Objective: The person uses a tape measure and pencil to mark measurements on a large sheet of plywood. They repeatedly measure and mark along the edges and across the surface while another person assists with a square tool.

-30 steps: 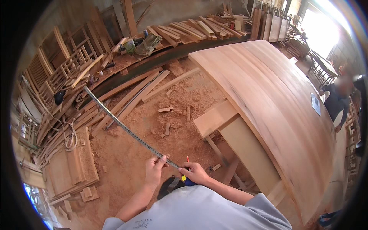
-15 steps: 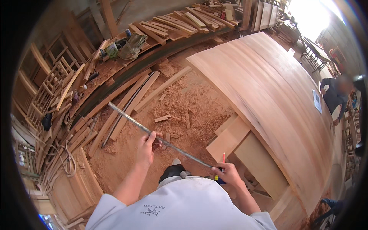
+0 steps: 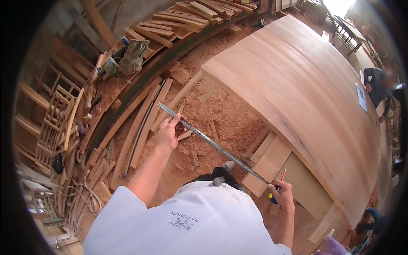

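A tape measure blade (image 3: 216, 146) stretches at a slant between my two hands, over the sawdust floor. My left hand (image 3: 169, 132) pinches the blade a short way from its free end, which sticks out past the fingers. The tape measure case (image 3: 272, 198), blue and yellow, is in my right hand (image 3: 284, 195), partly covered by the fingers. That same hand also keeps a red pencil (image 3: 283, 174), its tip pointing up. The blade's right end lies over the end of a wooden board, beside a large wooden panel (image 3: 297, 97).
Under the panel's near edge jut several boards (image 3: 310, 182). Long strips (image 3: 148, 123) lie on the floor at left, near stacked offcuts (image 3: 178, 23) and a canvas bag (image 3: 134, 57). Beyond the panel's right side, a person (image 3: 378, 87) stands near a paper sheet (image 3: 361, 97).
The view has shifted. My hands and the tape measure have moved to the right, the right hand now nearer the panel's edge boards. Both hands keep their hold. Something purple now shows at lower right.
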`<state>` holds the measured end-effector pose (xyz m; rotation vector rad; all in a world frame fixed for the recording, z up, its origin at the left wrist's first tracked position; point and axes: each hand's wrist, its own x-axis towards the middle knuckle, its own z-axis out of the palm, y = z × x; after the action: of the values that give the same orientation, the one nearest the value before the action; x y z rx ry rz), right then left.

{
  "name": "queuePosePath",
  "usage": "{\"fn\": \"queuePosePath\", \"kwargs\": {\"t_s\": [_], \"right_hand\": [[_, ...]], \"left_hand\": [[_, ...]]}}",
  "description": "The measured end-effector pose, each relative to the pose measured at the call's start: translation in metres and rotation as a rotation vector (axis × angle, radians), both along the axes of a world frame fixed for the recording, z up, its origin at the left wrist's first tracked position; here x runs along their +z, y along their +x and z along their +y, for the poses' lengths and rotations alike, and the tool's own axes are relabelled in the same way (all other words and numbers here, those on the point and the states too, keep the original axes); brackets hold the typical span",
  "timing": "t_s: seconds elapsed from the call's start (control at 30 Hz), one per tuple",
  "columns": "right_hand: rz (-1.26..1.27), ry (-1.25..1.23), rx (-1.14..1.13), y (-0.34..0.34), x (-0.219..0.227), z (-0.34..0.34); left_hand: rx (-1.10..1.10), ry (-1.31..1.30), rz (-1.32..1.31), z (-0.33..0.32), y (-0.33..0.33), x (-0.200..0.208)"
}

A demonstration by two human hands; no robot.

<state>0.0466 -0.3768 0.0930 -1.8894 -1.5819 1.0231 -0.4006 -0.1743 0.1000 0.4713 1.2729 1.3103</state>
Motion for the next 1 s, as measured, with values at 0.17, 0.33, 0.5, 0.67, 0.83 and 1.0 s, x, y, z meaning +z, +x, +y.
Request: {"fn": "queuePosePath", "kwargs": {"t_s": [0.17, 0.33, 0.5, 0.67, 0.83, 1.0], "right_hand": [[-0.023, 0.058, -0.059, 0.001, -0.013, 0.04], [-0.029, 0.059, -0.11, -0.013, -0.01, 0.068], [-0.159, 0.094, -0.098, -0.032, -0.012, 0.111], [-0.244, 0.109, -0.128, -0.052, -0.015, 0.168], [-0.321, 0.08, -0.12, -0.06, -0.033, 0.238], [-0.339, 0.056, -0.141, -0.053, -0.048, 0.305]], "left_hand": [[-0.083, -0.052, 0.012, 0.051, 0.003, -0.014], [-0.211, -0.11, 0.063, 0.085, 0.02, -0.029], [-0.315, -0.152, 0.035, 0.124, 0.032, -0.059], [-0.328, -0.219, -0.017, 0.185, 0.025, -0.075], [-0.327, -0.224, -0.046, 0.263, 0.008, -0.1], [-0.313, -0.218, -0.033, 0.339, 0.0, -0.114]]}}
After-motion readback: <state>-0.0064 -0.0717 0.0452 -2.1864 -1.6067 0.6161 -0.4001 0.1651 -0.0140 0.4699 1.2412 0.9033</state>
